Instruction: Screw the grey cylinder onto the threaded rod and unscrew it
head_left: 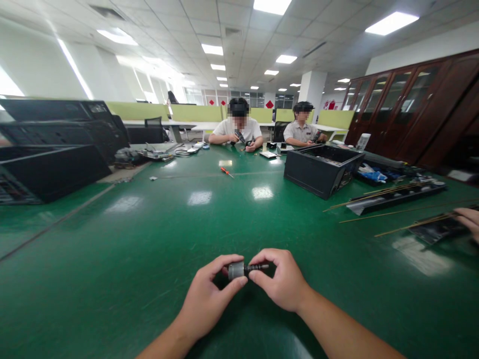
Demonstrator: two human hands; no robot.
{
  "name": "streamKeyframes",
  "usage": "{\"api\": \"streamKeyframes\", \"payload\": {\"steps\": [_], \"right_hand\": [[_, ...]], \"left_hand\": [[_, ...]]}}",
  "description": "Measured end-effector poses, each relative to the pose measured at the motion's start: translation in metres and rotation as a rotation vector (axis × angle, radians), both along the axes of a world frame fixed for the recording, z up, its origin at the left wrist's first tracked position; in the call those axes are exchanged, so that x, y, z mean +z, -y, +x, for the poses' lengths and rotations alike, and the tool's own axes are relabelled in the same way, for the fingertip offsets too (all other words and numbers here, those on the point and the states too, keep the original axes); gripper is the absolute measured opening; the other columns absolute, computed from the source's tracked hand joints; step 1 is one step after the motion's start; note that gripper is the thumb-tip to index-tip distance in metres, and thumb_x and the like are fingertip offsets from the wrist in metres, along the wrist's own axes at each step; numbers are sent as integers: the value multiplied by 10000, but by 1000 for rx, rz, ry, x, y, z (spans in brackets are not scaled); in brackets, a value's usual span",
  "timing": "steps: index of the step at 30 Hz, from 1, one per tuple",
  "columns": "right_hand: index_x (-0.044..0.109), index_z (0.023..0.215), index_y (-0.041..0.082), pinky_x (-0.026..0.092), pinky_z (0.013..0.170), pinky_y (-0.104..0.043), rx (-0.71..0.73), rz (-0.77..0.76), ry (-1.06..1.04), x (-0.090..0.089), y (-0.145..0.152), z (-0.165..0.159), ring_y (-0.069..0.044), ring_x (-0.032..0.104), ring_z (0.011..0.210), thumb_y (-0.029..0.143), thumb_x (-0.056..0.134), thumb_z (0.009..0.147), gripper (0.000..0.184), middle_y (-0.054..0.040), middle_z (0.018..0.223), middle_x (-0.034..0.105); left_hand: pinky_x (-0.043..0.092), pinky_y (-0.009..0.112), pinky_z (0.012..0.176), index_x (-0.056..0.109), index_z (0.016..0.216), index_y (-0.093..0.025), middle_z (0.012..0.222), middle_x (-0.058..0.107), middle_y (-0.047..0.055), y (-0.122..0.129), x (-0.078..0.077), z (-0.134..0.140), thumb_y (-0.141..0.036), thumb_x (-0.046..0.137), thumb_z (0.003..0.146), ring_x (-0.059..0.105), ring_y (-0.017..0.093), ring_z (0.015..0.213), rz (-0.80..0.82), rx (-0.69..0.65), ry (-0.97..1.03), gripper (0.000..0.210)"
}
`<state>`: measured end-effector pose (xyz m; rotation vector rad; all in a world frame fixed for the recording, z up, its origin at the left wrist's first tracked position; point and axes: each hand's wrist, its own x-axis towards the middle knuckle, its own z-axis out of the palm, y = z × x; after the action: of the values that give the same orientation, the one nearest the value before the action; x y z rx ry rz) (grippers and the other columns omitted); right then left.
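Note:
A small grey metal cylinder (pixel 235 270) with a dark ribbed shaft (pixel 257 268) lies sideways between my hands, low in the middle of the head view. My left hand (pixel 211 291) grips the cylinder from the left, thumb below and index finger above. From the other side, my right hand (pixel 282 279) closes its thumb and index finger on the shaft near the cylinder. The shaft's thin pale tip points right, past those fingertips. Its exact kind I cannot make out.
A green table (pixel 168 224) spreads around my hands. An orange screwdriver (pixel 226 172) lies farther off. Black computer cases stand left (pixel 56 172) and right (pixel 322 169). Thin yellowish rods (pixel 374 197) lie right, near another person's hand (pixel 469 219). Two people sit opposite.

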<state>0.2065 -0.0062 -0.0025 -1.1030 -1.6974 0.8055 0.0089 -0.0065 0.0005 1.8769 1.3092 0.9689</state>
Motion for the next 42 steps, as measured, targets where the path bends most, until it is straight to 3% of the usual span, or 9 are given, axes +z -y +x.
{"api": "streamKeyframes", "payload": {"steps": [35, 42], "right_hand": [[722, 795, 181, 467, 675, -249, -11, 6, -1, 4, 0, 1, -161, 635, 698, 183, 684, 751, 59, -13, 726, 706], [715, 777, 181, 457, 621, -241, -25, -20, -20, 3, 0, 0, -152, 619, 654, 241, 707, 756, 63, -10, 699, 694]], "left_hand": [[524, 349, 838, 699, 1078, -221, 1006, 729, 54, -1, 1, -1, -406, 691, 794, 672, 238, 914, 23, 40, -21, 339], [537, 334, 818, 707, 1060, -228, 1002, 737, 46, 0, 4, 1, -379, 697, 796, 681, 236, 908, 49, 43, -11, 304]]}}
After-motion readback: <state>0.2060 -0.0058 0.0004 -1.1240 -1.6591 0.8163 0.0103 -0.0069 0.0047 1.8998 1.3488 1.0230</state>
